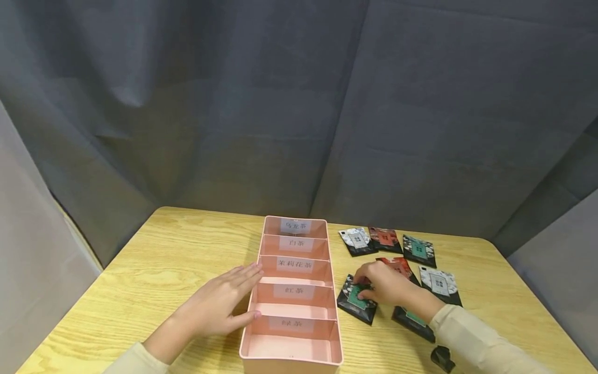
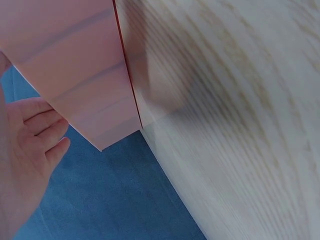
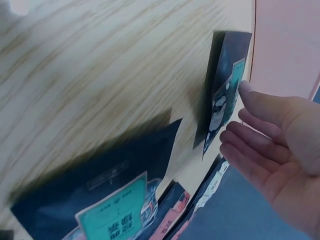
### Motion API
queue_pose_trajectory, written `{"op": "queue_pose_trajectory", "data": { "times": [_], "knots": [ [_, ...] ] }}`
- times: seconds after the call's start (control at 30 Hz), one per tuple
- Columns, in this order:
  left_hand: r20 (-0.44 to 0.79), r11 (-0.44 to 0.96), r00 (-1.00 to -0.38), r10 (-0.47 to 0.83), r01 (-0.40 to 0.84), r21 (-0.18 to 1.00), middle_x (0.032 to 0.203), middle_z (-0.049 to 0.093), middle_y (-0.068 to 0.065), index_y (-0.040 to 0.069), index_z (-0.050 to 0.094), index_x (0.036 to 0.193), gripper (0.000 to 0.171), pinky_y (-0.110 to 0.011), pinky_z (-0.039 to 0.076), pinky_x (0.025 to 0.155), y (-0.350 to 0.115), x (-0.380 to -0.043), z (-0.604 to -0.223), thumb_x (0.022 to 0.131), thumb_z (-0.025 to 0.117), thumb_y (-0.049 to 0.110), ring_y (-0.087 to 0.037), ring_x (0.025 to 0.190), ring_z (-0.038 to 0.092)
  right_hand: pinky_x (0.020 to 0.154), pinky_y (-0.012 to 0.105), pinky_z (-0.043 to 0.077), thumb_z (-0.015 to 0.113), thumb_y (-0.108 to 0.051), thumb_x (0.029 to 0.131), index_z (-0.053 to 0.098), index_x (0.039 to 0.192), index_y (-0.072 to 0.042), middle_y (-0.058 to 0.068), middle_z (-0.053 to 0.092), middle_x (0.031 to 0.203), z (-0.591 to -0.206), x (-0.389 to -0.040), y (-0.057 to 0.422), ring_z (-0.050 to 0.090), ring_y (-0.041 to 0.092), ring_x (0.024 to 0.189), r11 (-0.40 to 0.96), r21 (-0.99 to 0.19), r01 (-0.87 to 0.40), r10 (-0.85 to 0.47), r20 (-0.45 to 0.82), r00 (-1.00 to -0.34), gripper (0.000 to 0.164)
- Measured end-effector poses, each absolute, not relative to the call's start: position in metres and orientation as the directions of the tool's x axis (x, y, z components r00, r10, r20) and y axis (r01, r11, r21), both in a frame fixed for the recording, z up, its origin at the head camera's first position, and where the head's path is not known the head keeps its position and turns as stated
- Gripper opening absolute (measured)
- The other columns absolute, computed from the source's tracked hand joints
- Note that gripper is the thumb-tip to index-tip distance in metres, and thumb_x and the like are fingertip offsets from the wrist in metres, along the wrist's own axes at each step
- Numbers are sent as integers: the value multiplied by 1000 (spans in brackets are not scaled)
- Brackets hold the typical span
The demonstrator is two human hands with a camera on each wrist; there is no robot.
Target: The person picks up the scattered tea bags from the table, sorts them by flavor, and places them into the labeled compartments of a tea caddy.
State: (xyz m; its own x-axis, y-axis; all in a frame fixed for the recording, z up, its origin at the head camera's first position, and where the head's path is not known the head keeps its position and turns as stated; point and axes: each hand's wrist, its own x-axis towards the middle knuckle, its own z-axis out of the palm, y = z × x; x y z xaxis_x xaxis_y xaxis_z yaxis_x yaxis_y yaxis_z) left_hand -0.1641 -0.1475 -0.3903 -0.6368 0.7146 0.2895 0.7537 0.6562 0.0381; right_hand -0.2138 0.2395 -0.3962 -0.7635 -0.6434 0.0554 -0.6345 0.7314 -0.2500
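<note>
A long pink box with several compartments stands at the middle of the table, a white paper label with Chinese writing in each. My left hand rests against its left rim, fingers straight; in the left wrist view the fingertips touch the box's edge. To the right of the box lies a black tea packet with a green label. Over that packet is my right hand, thumb and fingertips touching its top, set apart. In the right wrist view the thumb meets the green label and the packet lies on the table.
Beyond the right hand lie more packets: a white one, a red one, a green one, another red and another white. A green-labelled packet and a small black object sit nearer. Dark curtain hangs behind.
</note>
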Motion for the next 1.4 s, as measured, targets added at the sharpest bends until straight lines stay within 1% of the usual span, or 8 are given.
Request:
{"op": "queue_pose_trajectory", "data": {
  "times": [0.27, 0.4, 0.5, 0.73, 0.83, 0.97, 1.2, 1.4],
  "knots": [
    [303, 648, -625, 719, 761, 31, 144, 49, -20, -3, 48, 138, 67, -44, 42, 112, -149, -164, -392, 92, 57, 45, -32, 135, 48, 61, 22, 52, 82, -30, 74, 73, 95, -6, 3, 71, 87, -391, -208, 247, 64, 12, 74, 833, -243, -497, -515, -12, -857, 33],
    [312, 643, -617, 722, 765, 27, 144, 50, -20, -3, 49, 138, 67, -44, 42, 112, -148, -165, -392, 92, 57, 45, -32, 134, 49, 55, 19, 41, 83, -31, 72, 74, 93, -5, 0, 68, 79, -392, -206, 249, 52, 5, 66, 853, -257, -455, -481, -43, -876, 36],
    [306, 644, -620, 723, 765, 28, 144, 50, -19, -3, 48, 138, 67, -44, 42, 112, -148, -166, -392, 92, 56, 46, -32, 135, 48, 54, 19, 36, 84, -31, 71, 73, 93, -4, -1, 66, 76, -394, -207, 250, 45, 4, 63, 857, -260, -444, -471, -46, -881, 37],
    [299, 647, -625, 721, 762, 31, 145, 49, -19, -2, 48, 139, 67, -44, 42, 113, -148, -166, -392, 93, 54, 47, -30, 136, 47, 59, 22, 50, 86, -28, 67, 73, 96, -2, 4, 71, 84, -395, -208, 248, 60, 10, 72, 873, -274, -403, -428, -38, -903, 41],
    [306, 646, -622, 721, 763, 27, 144, 50, -19, -3, 49, 138, 66, -44, 42, 112, -148, -166, -392, 93, 54, 46, -31, 135, 48, 61, 25, 53, 87, -26, 66, 73, 96, -2, 4, 70, 85, -394, -209, 247, 62, 12, 75, 880, -288, -377, -403, -32, -915, 41],
    [302, 646, -623, 721, 762, 30, 145, 49, -20, -3, 48, 138, 66, -44, 41, 113, -148, -166, -393, 93, 55, 45, -31, 136, 47, 61, 23, 52, 88, -23, 65, 72, 92, -4, 1, 66, 83, -393, -210, 246, 60, 11, 74, 878, -314, -361, -384, -13, -923, 37],
    [297, 653, -631, 717, 757, 33, 147, 46, -17, 0, 47, 140, 69, -42, 40, 114, -148, -165, -394, 92, 56, 47, -29, 138, 45, 56, 18, 43, 88, -19, 65, 70, 85, -8, -3, 62, 75, -396, -215, 251, 49, 5, 66, 856, -392, -337, -365, 4, -931, 29],
    [299, 654, -631, 716, 756, 29, 148, 46, -18, 0, 47, 140, 69, -43, 40, 114, -148, -166, -394, 92, 56, 48, -29, 138, 44, 57, 19, 44, 86, -18, 68, 70, 88, -8, -2, 62, 76, -397, -222, 254, 49, 7, 67, 838, -465, -284, -338, -35, -940, 27]
  ]
}}
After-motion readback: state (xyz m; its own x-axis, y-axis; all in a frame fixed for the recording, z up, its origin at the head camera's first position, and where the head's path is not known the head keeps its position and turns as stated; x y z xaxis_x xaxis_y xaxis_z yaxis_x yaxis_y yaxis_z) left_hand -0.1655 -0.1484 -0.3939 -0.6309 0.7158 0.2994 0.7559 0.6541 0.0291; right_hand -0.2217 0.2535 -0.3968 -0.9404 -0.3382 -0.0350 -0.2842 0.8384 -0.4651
